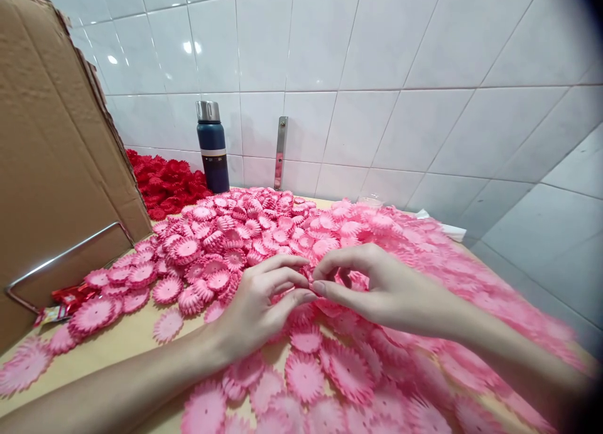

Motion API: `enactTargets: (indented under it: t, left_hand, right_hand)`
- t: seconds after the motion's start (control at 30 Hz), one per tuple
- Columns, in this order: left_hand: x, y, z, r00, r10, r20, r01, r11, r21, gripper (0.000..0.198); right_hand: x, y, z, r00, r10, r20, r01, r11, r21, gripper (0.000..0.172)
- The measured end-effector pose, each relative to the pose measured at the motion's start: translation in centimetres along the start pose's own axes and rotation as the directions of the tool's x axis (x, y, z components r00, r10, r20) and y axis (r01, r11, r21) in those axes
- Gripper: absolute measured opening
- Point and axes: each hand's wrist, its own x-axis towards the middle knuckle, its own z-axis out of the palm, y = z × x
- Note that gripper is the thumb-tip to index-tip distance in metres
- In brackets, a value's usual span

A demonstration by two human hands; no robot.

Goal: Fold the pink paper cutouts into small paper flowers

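At the middle of the desk (117, 340), two bare hands meet fingertip to fingertip over a wide heap (245, 239) of pink paper flowers. The left hand (257, 308) and right hand (391, 289) each close thumb and forefinger in a pinch on one pink flower piece (307, 277), held just above the heap. The other fingers curl loosely. Both forearms reach in low from the near edge. The hands seem to be separating or shaping that single piece. The next move likely calls for a light, even pull, since thin petals could tear. A dark flask (211, 148) stands far left.
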Motion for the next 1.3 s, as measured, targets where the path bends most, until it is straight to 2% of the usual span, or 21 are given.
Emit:
enactTargets:
  t: [0.23,0.47,0.7,0.9,1.07,1.17,1.3]
  left_hand:
    - [-0.1,-0.4,0.2,0.992,0.122,-0.03,-0.121,0.992,0.039,0.015]
    - [-0.1,-0.3,0.2,0.991,0.126,-0.035,-0.124,0.991,0.052,0.012]
    - [-0.2,-0.2,0.2,0.992,0.122,-0.023,-0.12,0.99,0.073,0.012]
    - [0.0,0.2,-0.2,0.991,0.093,-0.1,-0.088,0.995,0.055,0.013]
    - [0.0,0.4,-0.1,0.991,0.039,-0.132,-0.036,0.999,0.024,0.012]
    - [-0.1,0.2,-0.1,0.99,0.059,-0.129,-0.056,0.998,0.025,0.012]
    - [-0.2,-0.1,0.1,0.981,0.143,-0.13,-0.136,0.989,0.065,0.008]
  right_hand:
    - [0.1,-0.3,0.0,1.0,0.019,0.02,-0.018,0.999,-0.032,0.018]
    - [0.1,-0.1,-0.3,0.998,0.023,0.053,-0.026,0.999,0.048,0.019]
    - [0.3,0.3,-0.3,0.999,0.03,-0.015,-0.029,0.999,0.034,0.017]
    - [0.4,1.3,-1.0,0.992,0.083,-0.098,-0.078,0.995,0.055,0.013]
    - [0.3,1.2,-0.9,0.991,0.12,-0.056,-0.109,0.981,0.163,0.012]
    - [0.2,0.4,-0.3,0.993,0.112,-0.019,-0.109,0.986,0.126,0.011]
    - [0.2,-0.3,0.4,0.996,0.074,-0.058,-0.074,0.997,0.007,0.006]
